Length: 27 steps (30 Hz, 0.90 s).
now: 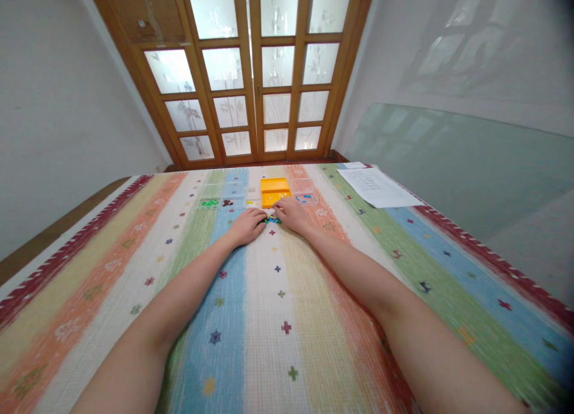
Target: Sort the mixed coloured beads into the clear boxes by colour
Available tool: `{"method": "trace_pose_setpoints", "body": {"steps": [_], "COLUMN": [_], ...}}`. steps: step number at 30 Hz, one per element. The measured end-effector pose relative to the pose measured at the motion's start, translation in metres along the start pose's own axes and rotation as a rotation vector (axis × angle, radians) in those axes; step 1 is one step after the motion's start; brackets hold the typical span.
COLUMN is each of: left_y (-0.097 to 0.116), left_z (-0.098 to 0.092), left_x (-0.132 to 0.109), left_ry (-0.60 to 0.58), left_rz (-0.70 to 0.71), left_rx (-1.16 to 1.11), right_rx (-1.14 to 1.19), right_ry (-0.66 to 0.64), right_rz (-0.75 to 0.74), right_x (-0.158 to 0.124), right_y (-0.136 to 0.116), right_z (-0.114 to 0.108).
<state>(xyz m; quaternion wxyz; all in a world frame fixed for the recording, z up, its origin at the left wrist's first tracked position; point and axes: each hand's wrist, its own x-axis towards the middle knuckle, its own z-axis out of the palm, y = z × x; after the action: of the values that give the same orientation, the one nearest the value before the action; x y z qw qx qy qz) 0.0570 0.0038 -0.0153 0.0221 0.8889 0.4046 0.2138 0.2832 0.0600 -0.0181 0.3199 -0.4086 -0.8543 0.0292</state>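
Note:
Both my arms reach far forward over a striped, many-coloured cloth. My left hand and my right hand lie close together, fingers curled down onto a small heap of coloured beads between them. Just beyond the hands stands an orange tray. Clear little boxes flank it: one with green beads, one with dark red beads, one with blue beads. The fingertips are too small to show whether they pinch a bead.
A white printed sheet of paper lies at the far right of the cloth. Wooden doors with frosted glass panes stand behind. A pale wall with a glass panel runs along the right.

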Motion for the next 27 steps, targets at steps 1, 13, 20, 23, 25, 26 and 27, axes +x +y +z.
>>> {"method": "trace_pose_setpoints", "body": {"steps": [1, 13, 20, 23, 25, 26, 27], "left_y": [0.0, -0.002, -0.0013, -0.0009, -0.0021, -0.0037, -0.0062], "left_z": [0.0001, 0.0014, 0.0008, 0.0001, -0.0017, -0.0033, -0.0055], "left_x": [-0.0002, -0.0002, 0.0008, -0.0002, -0.0011, -0.0017, -0.0026], "left_ry": [0.0, -0.022, -0.023, 0.017, 0.046, 0.059, 0.075], "left_rz": [0.0, 0.053, 0.04, 0.023, 0.009, 0.003, -0.005], "left_rx": [-0.001, 0.017, 0.016, 0.006, 0.009, 0.014, 0.018], "right_rx": [0.002, 0.009, 0.009, 0.013, 0.02, 0.025, 0.028], "right_ry": [0.001, -0.008, -0.006, -0.012, -0.015, -0.015, -0.014], "right_rz": [-0.005, -0.014, -0.005, -0.014, -0.014, -0.013, -0.011], "right_x": [0.0, -0.0007, -0.0008, -0.0015, -0.002, -0.0022, -0.0024], "right_y": [0.0, 0.0011, 0.0004, -0.0004, -0.0004, -0.0001, 0.0002], "right_z": [0.0002, 0.0002, -0.001, -0.003, -0.0034, -0.0034, -0.0032]}}
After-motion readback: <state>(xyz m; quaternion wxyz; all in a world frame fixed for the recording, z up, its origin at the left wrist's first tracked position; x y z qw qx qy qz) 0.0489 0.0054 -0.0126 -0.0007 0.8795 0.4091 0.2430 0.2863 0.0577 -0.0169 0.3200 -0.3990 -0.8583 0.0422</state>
